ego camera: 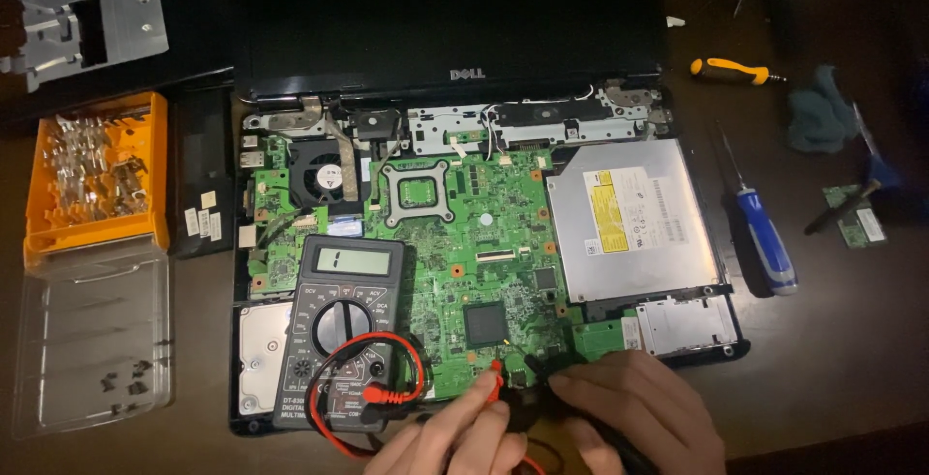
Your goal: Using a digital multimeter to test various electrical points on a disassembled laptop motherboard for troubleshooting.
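1. Our left hand (455, 436) comes in low from the bottom edge, fingers curled shut around the red probe (494, 381). We pinch it like a pencil so the thin tip stays steady.
2. Our right hand (634, 407) sits just beside the left, fingers closed around the black probe (535, 367). Both tips point up and away from us onto the near edge of the green circuit board (484, 243).
3. The two tips sit close together, near a dark square chip (486, 323) just past our fingers. We cannot tell if the tips touch the board.
4. The grey meter (341, 325) lies to the left of our left hand, flat on the open laptop (464, 40). Its screen faces up so we can read it. Its red wire (373, 378) loops over to our left hand.
5. Far past our right hand, a blue screwdriver (764, 238) rests on the tabletop (823, 340).
6. Far left of our hands sits an orange bit box (97, 170).
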